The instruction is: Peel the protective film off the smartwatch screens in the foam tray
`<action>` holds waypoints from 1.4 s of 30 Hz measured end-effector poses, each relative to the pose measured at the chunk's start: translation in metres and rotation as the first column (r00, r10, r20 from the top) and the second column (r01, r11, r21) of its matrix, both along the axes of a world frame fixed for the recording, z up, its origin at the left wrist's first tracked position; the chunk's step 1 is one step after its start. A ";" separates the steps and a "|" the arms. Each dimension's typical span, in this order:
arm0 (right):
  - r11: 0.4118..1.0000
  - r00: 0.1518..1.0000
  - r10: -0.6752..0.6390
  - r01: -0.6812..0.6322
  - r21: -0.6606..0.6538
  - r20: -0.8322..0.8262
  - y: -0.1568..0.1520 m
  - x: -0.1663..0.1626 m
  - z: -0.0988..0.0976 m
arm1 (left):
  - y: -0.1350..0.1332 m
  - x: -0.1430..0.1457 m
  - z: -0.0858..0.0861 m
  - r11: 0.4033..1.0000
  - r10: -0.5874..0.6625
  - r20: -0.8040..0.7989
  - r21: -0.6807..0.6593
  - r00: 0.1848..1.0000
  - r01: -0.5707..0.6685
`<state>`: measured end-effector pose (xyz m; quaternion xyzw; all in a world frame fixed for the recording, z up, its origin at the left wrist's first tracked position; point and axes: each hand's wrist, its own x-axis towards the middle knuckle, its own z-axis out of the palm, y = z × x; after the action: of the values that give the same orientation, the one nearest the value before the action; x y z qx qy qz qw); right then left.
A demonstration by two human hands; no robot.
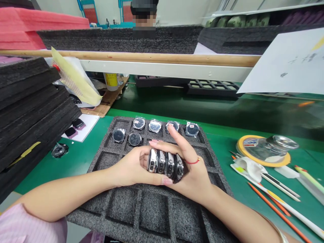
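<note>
A row of several silver and black watch cases [165,165] stands on edge, pressed face to face, between my two hands. My left hand [133,165] wraps the left end, its thumb stretched along the near side. The right end rests against the palm of my right hand [196,172], whose index finger points up and away while other fingers curl behind. Below them lies a dark grey foam tray [154,206] with square pockets. Along its far rows sit several film-wrapped watches, among them a round watch [155,125] and a dark-faced watch [135,139].
Stacked black foam sheets [30,101] rise at the left, with a loose watch [59,150] beside them. On the right are a yellow tape roll [240,145], a glass bottle [282,143] and several sticks. A wooden rail [152,59] crosses ahead; a person is beyond it.
</note>
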<state>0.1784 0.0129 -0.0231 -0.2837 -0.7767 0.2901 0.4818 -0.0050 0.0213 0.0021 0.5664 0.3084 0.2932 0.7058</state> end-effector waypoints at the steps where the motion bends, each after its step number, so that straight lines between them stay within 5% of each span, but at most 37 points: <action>1: 1.000 1.000 -0.004 0.004 0.000 0.000 0.000 0.000 0.000 | 0.000 0.000 0.000 1.000 0.000 -0.001 0.002 1.000 0.000; 17: 0.996 0.999 0.015 -0.010 0.092 -0.047 0.002 -0.003 -0.001 | -0.001 0.000 0.002 0.998 -0.042 0.022 0.045 0.999 0.041; 24: 0.980 0.999 -0.017 0.009 0.197 0.038 0.000 -0.009 0.002 | -0.009 0.008 0.000 0.996 0.084 0.128 0.013 0.988 -0.086; 33: 0.988 0.995 0.102 -0.099 0.120 -0.012 0.001 -0.005 -0.002 | -0.016 0.008 0.004 0.986 0.156 0.017 0.059 0.988 -0.157; 42: 0.989 0.998 0.062 -0.062 0.135 0.001 0.002 -0.007 -0.002 | -0.016 0.008 0.000 0.976 0.161 0.041 0.139 0.986 -0.166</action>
<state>0.1712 0.0145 -0.0254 -0.2257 -0.8021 0.2523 0.4919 0.0026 0.0056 0.0024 0.5835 0.3217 0.3798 0.6417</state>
